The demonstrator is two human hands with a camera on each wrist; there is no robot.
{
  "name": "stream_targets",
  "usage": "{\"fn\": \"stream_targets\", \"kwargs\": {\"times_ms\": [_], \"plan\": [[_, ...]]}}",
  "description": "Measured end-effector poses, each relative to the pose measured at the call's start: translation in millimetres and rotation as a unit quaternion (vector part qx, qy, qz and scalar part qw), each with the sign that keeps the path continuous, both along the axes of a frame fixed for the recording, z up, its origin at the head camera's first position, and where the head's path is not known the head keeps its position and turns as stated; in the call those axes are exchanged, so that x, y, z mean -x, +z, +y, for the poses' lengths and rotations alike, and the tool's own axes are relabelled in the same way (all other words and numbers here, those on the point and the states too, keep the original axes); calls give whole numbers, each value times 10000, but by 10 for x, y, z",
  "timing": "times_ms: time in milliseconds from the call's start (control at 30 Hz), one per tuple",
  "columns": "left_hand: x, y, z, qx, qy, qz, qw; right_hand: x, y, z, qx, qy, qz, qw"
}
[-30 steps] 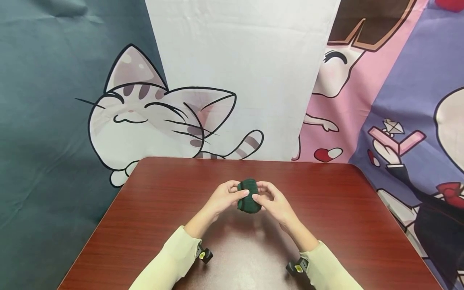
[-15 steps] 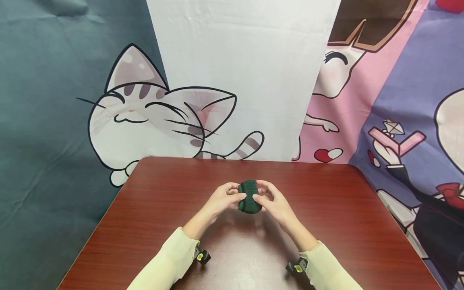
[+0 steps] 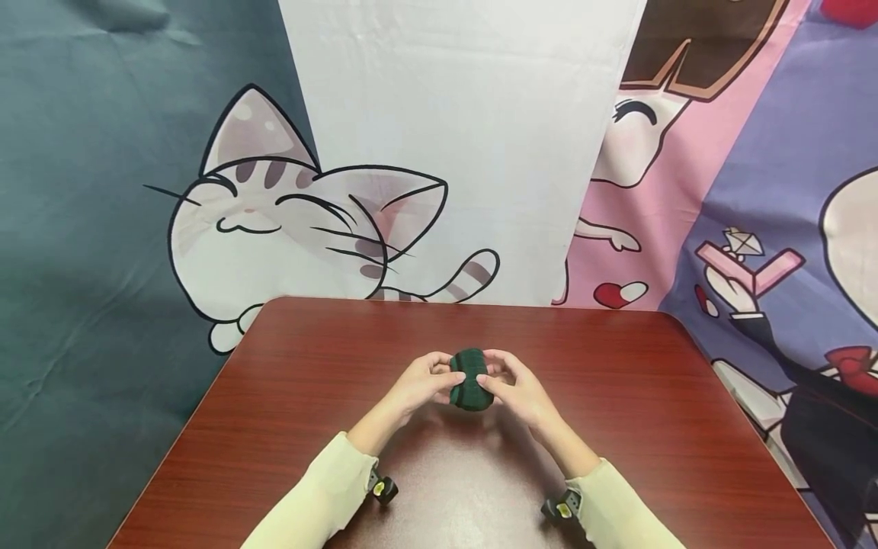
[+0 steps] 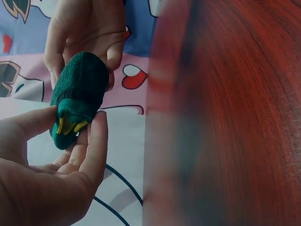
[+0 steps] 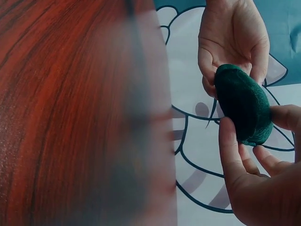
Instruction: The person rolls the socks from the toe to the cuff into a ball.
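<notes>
Both hands hold a rolled-up pair of dark green socks above the table, one at each side. In the head view my left hand pinches its left side, thumb on the near face and fingers behind. My right hand grips the other side the same way. Ribbed knit and a darker band show on the roll. The left wrist view shows yellow marks at one end of the socks, near the left fingers. From the right wrist, the socks look smooth and rounded, without visible yellow.
The reddish-brown wooden table lies below the hands. Behind it hangs a printed cloth backdrop with a cartoon cat and figures. A small black wrist camera sits at the left cuff, another camera at the right.
Both hands and the rolled socks have sunk slightly toward the near side of the table. The left thumb has shifted a little left on the roll. The grip stays on both sides.
</notes>
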State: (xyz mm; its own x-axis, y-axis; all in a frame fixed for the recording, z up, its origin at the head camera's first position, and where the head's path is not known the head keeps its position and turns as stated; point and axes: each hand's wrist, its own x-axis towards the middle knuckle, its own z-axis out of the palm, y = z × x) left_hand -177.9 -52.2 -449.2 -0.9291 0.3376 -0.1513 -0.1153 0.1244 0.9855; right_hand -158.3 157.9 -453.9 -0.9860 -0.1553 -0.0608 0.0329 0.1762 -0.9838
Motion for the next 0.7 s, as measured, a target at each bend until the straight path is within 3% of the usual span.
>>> {"fn": "stream_targets", "kwargs": {"times_ms": [700], "plan": [[-25,-187,-5,72,-45,-237,9997,-27,-173,2,-138,-29,-147,9998]]}}
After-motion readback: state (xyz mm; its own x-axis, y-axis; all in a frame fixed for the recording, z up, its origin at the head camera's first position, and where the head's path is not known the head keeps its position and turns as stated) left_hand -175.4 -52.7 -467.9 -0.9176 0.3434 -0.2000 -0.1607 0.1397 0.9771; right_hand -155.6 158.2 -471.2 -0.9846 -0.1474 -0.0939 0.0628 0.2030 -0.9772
